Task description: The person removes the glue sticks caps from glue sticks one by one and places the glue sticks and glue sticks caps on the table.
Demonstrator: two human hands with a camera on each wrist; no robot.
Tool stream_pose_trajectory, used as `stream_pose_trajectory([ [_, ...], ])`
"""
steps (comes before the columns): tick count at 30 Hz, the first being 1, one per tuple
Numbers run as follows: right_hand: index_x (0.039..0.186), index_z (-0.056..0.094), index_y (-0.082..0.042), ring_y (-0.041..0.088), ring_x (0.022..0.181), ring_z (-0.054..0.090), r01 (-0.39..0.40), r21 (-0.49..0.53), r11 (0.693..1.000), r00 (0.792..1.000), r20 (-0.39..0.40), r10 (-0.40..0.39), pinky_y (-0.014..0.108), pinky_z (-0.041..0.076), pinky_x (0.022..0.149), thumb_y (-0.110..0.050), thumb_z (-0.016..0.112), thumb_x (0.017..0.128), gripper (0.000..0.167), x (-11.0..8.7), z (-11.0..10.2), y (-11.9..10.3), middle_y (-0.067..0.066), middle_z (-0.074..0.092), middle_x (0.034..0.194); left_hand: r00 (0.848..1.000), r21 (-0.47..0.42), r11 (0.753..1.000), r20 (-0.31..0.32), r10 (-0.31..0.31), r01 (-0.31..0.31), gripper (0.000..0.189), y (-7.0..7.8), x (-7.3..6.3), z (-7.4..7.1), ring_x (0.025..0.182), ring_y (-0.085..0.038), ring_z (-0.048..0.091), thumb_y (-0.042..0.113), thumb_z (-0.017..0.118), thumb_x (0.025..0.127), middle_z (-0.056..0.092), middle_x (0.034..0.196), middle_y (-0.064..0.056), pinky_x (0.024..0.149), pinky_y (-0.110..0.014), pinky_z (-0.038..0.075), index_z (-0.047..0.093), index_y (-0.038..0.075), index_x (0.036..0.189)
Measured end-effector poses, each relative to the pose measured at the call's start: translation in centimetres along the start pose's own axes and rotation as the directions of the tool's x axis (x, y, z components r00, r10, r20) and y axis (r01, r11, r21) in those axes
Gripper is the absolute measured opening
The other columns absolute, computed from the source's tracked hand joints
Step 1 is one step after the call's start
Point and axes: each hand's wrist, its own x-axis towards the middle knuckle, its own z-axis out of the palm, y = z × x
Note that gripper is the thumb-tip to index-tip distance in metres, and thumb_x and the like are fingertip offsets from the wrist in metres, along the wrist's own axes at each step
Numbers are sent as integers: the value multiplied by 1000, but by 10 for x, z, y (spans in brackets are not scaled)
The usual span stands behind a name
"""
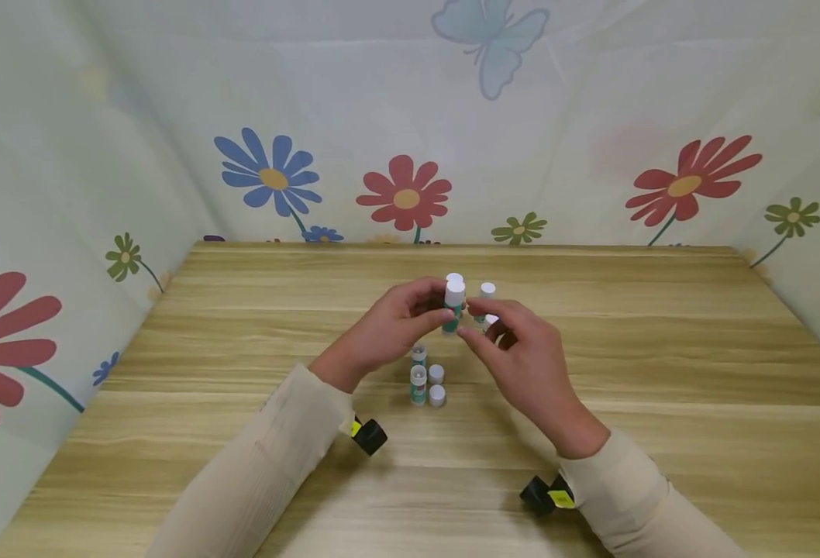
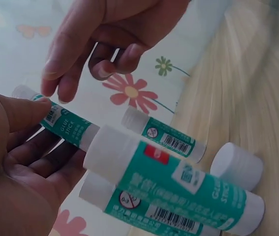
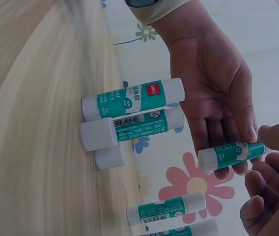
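My left hand (image 1: 389,325) pinches a glue stick (image 1: 453,310), white-capped with a teal label, between thumb and fingers above the table. Close beside it is my right hand (image 1: 532,364), thumb and forefinger apart, the thumb tip (image 3: 272,135) right at the stick's lower end. Below the hands, two uncapped glue sticks (image 1: 418,387) stand upright, one behind the other. Two loose white caps (image 1: 437,396) sit to their right. Another white-capped glue stick (image 1: 487,291) stands farther back, partly hidden by my right fingers.
The wood-grain table (image 1: 242,310) is backed by a pale curtain (image 1: 340,85) printed with flowers and a butterfly. Black wrist cameras (image 1: 370,436) hang under both sleeves near the tabletop. At the bottom of the right wrist view, two glue sticks (image 3: 161,210) appear side by side.
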Motion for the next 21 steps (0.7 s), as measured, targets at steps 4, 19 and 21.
stream_pose_trajectory([
  [4,119,68,-16,7,68,56,-14,43,999,999,-35,16,16,47,60,-18,76,84,37,0,-2,-1,0,69,103,1000,5,1000,18,25,-25,27,5,-2,7,109,-16,61,16,56,98,61,123,-8,96,-30,52,57,13,124],
  [19,115,69,-15,8,70,58,-90,89,992,993,-73,97,16,50,62,-21,77,84,33,0,-6,-3,0,64,97,1000,41,999,1,13,-13,28,12,-5,25,108,-13,64,13,60,96,65,118,0,94,-26,53,60,13,124],
  [21,113,70,-15,8,70,58,-88,94,992,992,-82,96,15,49,61,-20,76,84,31,0,-6,-3,0,64,96,1000,49,999,-2,12,-12,28,12,-5,26,107,-12,64,13,61,96,65,118,0,94,-26,53,60,13,124],
])
